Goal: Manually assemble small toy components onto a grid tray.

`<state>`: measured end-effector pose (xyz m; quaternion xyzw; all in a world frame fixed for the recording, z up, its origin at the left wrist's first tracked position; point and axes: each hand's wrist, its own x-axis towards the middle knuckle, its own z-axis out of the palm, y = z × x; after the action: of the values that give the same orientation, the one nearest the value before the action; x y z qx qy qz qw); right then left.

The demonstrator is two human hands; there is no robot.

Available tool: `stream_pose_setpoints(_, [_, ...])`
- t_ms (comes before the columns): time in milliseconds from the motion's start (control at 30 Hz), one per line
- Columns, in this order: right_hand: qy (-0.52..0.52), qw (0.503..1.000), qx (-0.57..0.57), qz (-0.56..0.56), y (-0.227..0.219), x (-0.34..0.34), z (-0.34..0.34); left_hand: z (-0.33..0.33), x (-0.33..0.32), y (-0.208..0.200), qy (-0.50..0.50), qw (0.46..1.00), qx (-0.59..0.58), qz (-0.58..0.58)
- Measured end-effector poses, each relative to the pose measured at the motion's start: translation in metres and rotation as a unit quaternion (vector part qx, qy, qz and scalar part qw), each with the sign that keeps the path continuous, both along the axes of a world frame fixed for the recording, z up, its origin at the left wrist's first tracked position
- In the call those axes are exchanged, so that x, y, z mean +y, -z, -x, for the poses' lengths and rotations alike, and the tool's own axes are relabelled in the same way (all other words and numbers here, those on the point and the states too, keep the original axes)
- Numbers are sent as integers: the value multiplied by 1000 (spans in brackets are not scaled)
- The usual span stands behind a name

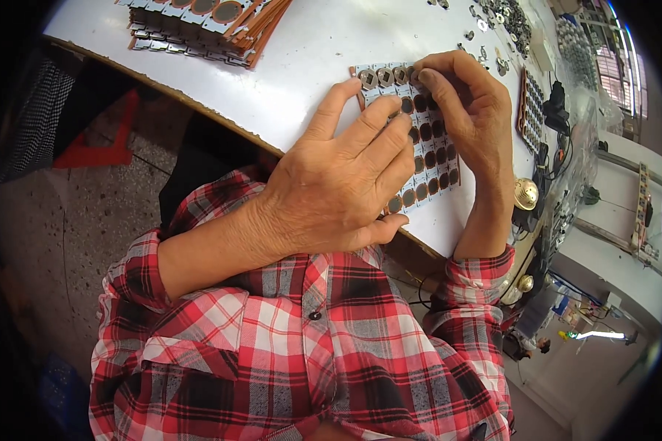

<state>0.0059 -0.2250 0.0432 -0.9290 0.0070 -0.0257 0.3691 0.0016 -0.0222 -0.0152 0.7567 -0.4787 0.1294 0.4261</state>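
A pale circuit board panel (439, 173) lies on the white table in front of me, carrying rows of dark round pads ringed in copper colour. Along its far row sit several round silver metal clips (385, 77). My left hand (338, 176) rests across the panel's left part with its fingers spread, and its index fingertip is by the far left corner. The thumb and index finger of my right hand (478, 110) are pinched together at the far row, beside the clips. Whatever lies between those fingertips is hidden.
A tall stack of similar panels (198, 37) stands at the far left. Loose metal pieces (511, 26) are heaped at the far right. Another filled panel (531, 110), black cables (555, 151) and a gold dome-shaped thing (525, 194) line the right side. The table's wooden edge (162, 88) runs along my side.
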Motion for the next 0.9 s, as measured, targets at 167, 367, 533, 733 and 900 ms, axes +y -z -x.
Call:
stream_pose_setpoints(167, [77,996,-42,-11,7,6,3,-1,4,-1,6,999,-12,-38])
stream_pose_setpoints(367, [26,998,-42,-35,10,0,4,0,3,-4,7,999,6,-40])
stream_pose_setpoints(533, [-27,997,-35,-69,8,-11,2,0,3,-6,6,999,8,-48])
stream_pose_setpoints(733, [81,991,-62,-81,11,-20,5,-1,3,-6,11,999,18,-45])
stream_pose_setpoints(900, [104,978,-120,137,14,-52,3,-1,3,-4,6,999,14,-45])
